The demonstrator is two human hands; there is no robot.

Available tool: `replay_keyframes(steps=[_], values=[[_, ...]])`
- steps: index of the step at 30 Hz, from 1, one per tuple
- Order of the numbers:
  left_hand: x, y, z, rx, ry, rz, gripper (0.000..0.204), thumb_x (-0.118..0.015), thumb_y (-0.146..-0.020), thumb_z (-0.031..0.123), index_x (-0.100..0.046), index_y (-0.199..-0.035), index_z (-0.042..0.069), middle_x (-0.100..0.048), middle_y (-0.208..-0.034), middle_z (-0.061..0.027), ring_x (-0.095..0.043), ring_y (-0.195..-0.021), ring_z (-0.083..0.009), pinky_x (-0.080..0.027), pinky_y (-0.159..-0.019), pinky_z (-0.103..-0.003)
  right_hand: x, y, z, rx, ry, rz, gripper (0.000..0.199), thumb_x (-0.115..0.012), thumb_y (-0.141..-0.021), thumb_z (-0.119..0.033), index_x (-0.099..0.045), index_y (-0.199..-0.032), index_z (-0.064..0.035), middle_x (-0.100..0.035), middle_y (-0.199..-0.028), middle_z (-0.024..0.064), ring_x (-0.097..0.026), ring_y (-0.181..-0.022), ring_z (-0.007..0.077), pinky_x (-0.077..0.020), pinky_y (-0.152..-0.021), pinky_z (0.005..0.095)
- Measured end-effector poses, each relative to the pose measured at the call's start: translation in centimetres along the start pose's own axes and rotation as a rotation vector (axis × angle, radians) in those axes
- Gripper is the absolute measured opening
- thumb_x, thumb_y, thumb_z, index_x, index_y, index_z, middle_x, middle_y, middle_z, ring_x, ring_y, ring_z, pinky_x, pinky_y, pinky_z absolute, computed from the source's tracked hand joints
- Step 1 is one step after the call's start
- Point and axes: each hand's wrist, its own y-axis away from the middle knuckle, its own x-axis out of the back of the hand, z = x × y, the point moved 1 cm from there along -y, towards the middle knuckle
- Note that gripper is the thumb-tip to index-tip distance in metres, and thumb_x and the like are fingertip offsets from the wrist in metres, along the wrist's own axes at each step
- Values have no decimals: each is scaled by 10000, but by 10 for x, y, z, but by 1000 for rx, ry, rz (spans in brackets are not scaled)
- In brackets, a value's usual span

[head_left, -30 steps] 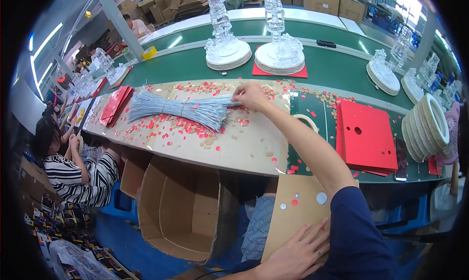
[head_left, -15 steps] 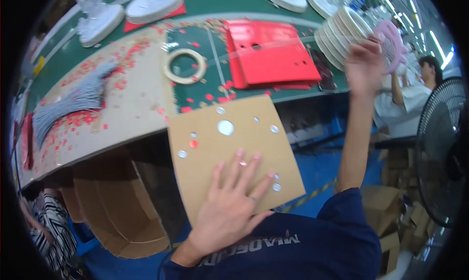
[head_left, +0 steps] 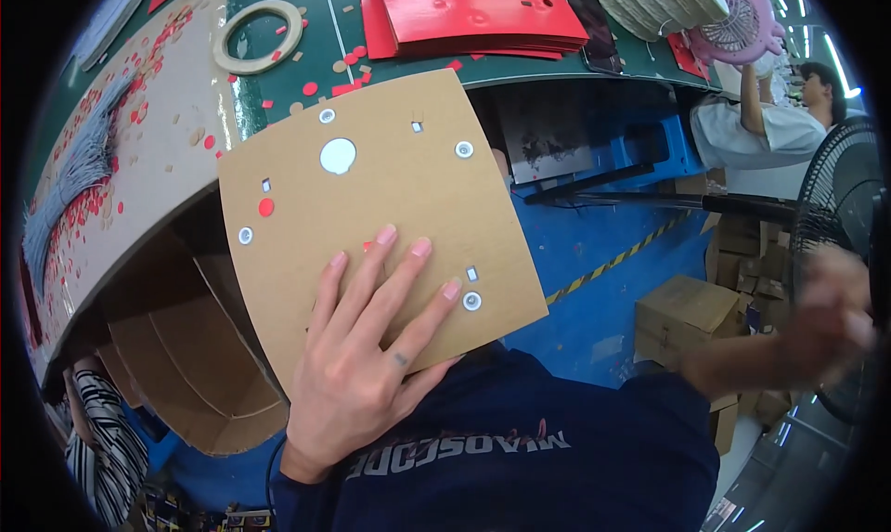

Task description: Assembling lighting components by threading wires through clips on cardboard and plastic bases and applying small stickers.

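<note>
My left hand (head_left: 367,346) lies flat with its fingers stretched out on a brown cardboard sheet (head_left: 399,188). The sheet has a large round hole near its far edge, a few small slots and several round metal eyelets. A red paper dot (head_left: 266,207) rests on it, and a bit of red shows by my fingertips. Out at the far right, my right hand (head_left: 835,295) is smeared by motion in front of a black fan (head_left: 840,193). Whether its fingers hold anything cannot be made out.
On the green table are a tape roll (head_left: 258,36), stacked red sheets (head_left: 478,12), a phone (head_left: 592,29), a cord spool (head_left: 650,1) and a pink fan (head_left: 738,17). Grey ties (head_left: 74,175) lie left among red scraps. Cartons (head_left: 691,309) stand right; a co-worker (head_left: 766,114) sits beyond.
My right hand has swung from beside the spool and pink fan down and out to the right. My left hand stays on the cardboard. The whole view has shifted.
</note>
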Motion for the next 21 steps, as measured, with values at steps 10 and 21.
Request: replay_keyframes(steps=[10, 21], values=[[-7, 5, 15, 42, -40, -31, 755, -917, -616, 227, -691, -1337, 210, -550, -1505, -140, -471, -1427, -416, -363, -1148, -603, -147, 96, 13, -231, -100, -676, 310, -743, -703, 61, -805, -982, -57, -665, -813, 77, -628, -668, 189, -484, -508, 266], [-5, 4, 13, 59, -65, -48, 732, -909, -633, 254, -694, -1332, 221, -556, -1501, -136, -479, -1422, -416, -361, -1152, -601, -142, 93, 16, -11, -98, -861, 398, -720, -624, -52, -774, -1012, 19, -658, -892, 101, -655, -747, 240, -539, -588, 342]])
